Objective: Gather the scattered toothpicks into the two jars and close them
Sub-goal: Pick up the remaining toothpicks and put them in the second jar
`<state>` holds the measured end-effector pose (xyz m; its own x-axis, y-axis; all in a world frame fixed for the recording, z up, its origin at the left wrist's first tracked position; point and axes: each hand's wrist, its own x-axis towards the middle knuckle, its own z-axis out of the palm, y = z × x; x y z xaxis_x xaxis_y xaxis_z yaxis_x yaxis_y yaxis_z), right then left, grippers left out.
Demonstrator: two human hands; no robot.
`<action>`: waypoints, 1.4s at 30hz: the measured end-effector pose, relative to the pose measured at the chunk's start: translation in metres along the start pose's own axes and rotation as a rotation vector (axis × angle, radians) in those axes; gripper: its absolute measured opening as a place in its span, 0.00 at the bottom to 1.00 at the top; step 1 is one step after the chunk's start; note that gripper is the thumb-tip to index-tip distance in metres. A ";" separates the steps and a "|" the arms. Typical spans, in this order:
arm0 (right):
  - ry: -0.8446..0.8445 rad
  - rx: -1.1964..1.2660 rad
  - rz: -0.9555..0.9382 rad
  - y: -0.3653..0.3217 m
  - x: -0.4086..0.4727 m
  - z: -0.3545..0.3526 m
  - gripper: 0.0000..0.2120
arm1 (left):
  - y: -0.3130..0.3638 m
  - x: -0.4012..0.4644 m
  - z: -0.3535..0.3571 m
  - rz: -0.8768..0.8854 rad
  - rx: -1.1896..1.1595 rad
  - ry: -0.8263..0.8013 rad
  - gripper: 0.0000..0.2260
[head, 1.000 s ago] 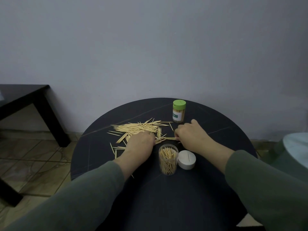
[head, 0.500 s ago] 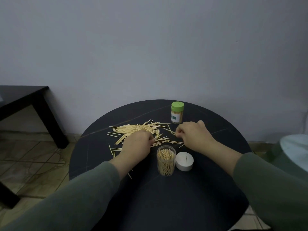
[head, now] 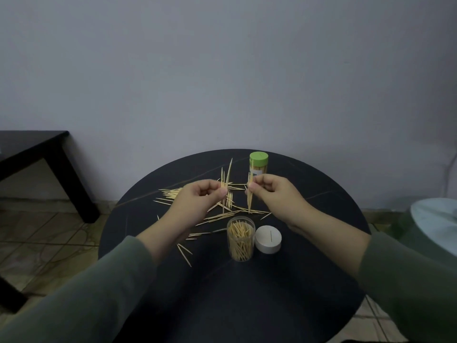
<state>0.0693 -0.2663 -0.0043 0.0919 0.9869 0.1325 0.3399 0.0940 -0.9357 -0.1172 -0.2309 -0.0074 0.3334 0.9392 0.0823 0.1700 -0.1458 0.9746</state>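
Mid-task, roughly halfway by the look of it. Far left: black side table against the wall, not involved. Round black table carrying everything else. Loose toothpicks spread in a pile across the left-centre of the top, plus a few strays nearer the front edge by the left sleeve, so plenty left to collect. Left hand raised above the pile, fingers pinching a small upright bunch of toothpicks, tips pointing up and down. Just right of it, right hand also raised, fingers curled and pinching a second upright bunch. Below and between the hands: clear jar standing upright, open, already well stocked with toothpicks but not packed full; likely target for both bunches. White lid lying on the table touching or just beside that jar's right side, not yet on. Further back, behind the right hand: green-lidded jar, upright, cap on, looks full and done. Remaining, as judged: drop both bunches in, clear the rest of the pile and strays, cap the clear jar.
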 end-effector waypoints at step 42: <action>-0.470 -0.711 -0.084 -0.004 -0.017 -0.017 0.26 | 0.005 -0.003 -0.024 0.177 0.563 -0.346 0.02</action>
<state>0.0822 -0.2858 0.0024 -0.3044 0.9469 -0.1040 0.8490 0.2202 -0.4803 -0.1394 -0.2268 0.0022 0.6618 0.7467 0.0674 0.5112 -0.5151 0.6880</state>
